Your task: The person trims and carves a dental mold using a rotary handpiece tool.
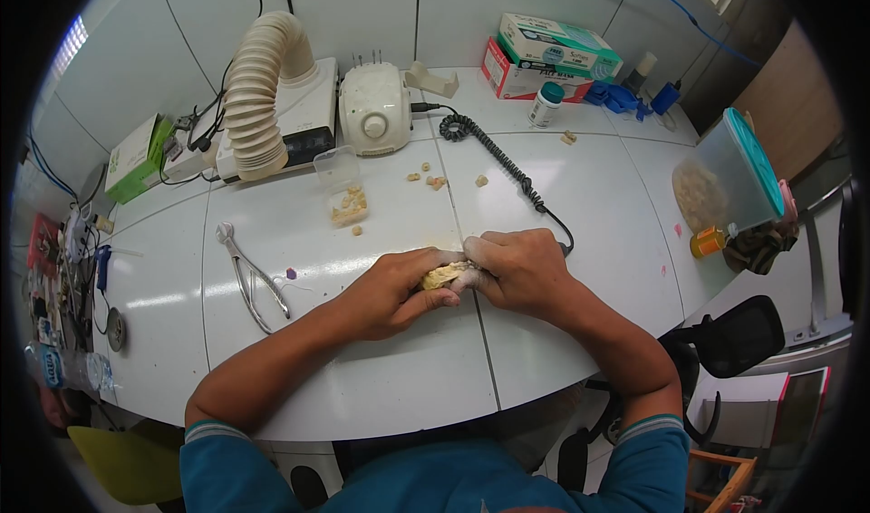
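Both hands meet over the near part of the white worktop [390, 382], a little in front of the person's body. The left hand [399, 282] has its grip closed on a yellowish piece [441, 275], thumb below and fingers above, so that the piece lies between the two hands with its middle exposed. The right hand [526, 264] curls in against the right end of the piece, its fingertips whitened with dust; how tightly its grip is closed, and what it has hold of, I cannot tell, since the knuckles hide the inside. A black coiled cord [494, 155] runs from a white control box [374, 119] at the back down to just beside the right hand. Left of that box, a ribbed hose [249, 105] arches up and bends down towards the worktop. Ahead of the hands, a small clear container [337, 169] stands with tan bits in it, and more tan bits [437, 183] lie scattered to its right. Metal pliers [243, 273] lie open to the left of the left forearm, with a purple bit [291, 274] near them. Further back on the right stand a green-capped bottle [546, 105] and two stacked boxes [557, 46]; a teal-lidded tub [716, 182] sits at the right edge.
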A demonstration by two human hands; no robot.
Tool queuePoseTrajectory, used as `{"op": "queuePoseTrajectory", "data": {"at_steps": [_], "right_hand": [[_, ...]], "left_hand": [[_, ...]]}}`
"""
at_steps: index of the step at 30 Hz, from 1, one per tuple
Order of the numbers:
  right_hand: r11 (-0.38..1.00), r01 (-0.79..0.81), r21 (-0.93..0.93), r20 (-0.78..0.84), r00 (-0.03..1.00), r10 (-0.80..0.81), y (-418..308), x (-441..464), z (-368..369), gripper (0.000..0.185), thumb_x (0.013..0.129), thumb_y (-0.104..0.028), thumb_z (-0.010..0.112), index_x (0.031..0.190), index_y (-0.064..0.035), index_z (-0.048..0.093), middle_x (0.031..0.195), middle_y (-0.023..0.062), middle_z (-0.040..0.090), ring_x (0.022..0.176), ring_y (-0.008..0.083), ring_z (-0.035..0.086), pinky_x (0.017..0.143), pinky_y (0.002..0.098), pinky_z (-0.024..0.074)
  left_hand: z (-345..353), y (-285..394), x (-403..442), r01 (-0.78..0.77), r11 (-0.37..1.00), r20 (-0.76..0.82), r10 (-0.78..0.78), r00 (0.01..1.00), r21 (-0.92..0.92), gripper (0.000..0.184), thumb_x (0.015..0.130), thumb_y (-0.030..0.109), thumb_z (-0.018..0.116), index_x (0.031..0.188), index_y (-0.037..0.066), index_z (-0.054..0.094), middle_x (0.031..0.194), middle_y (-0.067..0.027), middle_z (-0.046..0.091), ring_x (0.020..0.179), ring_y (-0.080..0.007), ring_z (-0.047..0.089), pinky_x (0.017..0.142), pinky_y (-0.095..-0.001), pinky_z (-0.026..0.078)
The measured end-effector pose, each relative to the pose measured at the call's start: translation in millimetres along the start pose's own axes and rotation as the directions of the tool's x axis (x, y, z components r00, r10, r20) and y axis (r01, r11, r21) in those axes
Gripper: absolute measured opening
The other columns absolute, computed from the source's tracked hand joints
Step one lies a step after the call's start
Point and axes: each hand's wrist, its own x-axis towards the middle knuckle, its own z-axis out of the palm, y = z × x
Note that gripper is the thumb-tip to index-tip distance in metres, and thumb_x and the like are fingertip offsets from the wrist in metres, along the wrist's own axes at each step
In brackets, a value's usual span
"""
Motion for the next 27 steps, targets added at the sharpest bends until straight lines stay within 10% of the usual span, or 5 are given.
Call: {"op": "queuePoseTrajectory", "data": {"at_steps": [27], "right_hand": [[1.000, 0.009, -0.004, -0.007, 1.000, -0.009, 2.3, -0.3, 0.9, 0.037, 0.093, -0.049, 0.080, 0.094, -0.0125, 0.072, 0.073, 0.0049, 0.066, 0.060, 0.0291, 0.067, 0.052, 0.0428, 0.0488]], "left_hand": [[0.3, -2.3, 0.0, 0.004, 1.000, 0.010, -0.005, 1.000, 0.021, 0.039, 0.105, 0.028, 0.075, 0.134, 0.003, 0.066, 0.103, -0.0138, 0.071, 0.089, -0.0296, 0.071, 0.083, -0.0405, 0.055]]}}
